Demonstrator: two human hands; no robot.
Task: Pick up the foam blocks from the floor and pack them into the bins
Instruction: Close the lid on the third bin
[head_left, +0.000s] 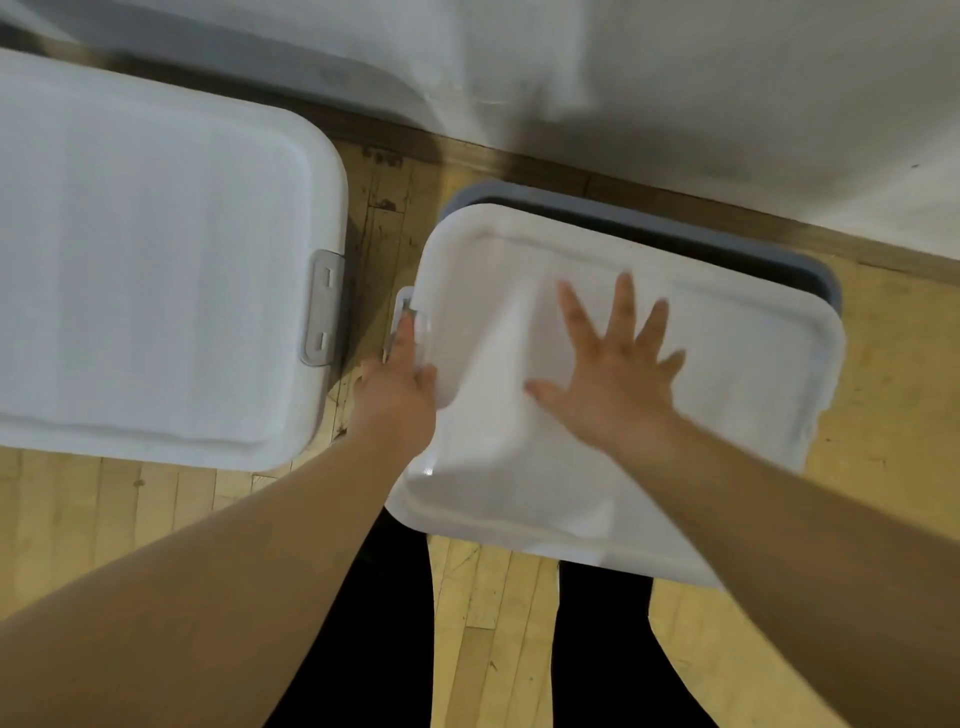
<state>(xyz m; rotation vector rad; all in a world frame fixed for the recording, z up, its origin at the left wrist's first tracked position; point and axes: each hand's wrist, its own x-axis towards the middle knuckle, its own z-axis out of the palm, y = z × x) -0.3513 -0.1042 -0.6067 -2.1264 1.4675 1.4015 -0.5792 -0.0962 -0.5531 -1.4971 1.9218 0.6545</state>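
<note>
1. My left hand grips the lid at its left short end, fingers curled round the clip.
2. My right hand lies flat mid-lid, fingers spread wide.
3. The lid's long axis runs left-right. It sits skewed, shifted toward me off the grey bin, with the far rim exposed.
4. The second bin is on the left, closed. No foam blocks in view.
</note>
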